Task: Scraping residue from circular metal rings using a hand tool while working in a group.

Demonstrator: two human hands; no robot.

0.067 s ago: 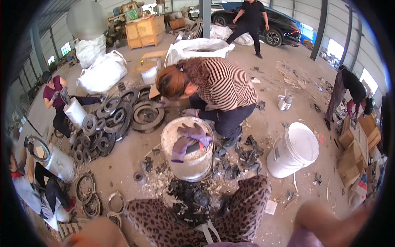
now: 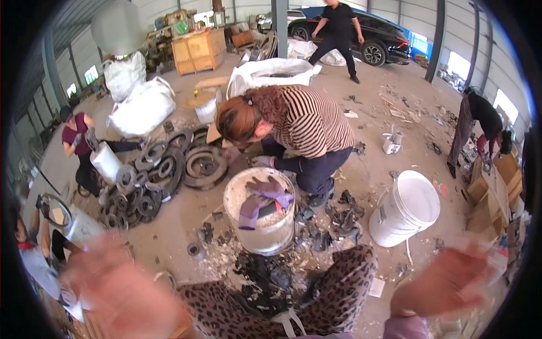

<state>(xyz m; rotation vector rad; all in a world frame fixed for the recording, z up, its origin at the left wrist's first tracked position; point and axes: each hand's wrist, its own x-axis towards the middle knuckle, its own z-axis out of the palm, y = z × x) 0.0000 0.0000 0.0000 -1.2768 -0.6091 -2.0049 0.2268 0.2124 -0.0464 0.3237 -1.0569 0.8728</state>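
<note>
My left hand (image 2: 121, 288) is raised at the lower left, bare and badly smeared by motion, so its fingers cannot be made out. My right hand (image 2: 446, 279), also bare and blurred, is up at the lower right beyond my knee. I see nothing held in either one. Between them, a pair of purple work gloves (image 2: 257, 206) lies on top of a dirty white bucket (image 2: 259, 240). A dark tool with a bit of red (image 2: 278, 207) shows partly under the gloves. Black scraps (image 2: 265, 277) lie between my leopard-print trouser legs.
A person in a striped top (image 2: 305, 121) crouches just behind the bucket. Another white bucket (image 2: 403, 209) stands at the right. Black rings (image 2: 144, 183) are heaped on the left, where two people work. Black scraps (image 2: 341, 217) litter the floor. A person in black (image 2: 339, 31) stands near a car.
Both my hands have risen from the lower edge farther into view. The whole scene has shifted slightly downward as my head moved. The gloves stay on the bucket.
</note>
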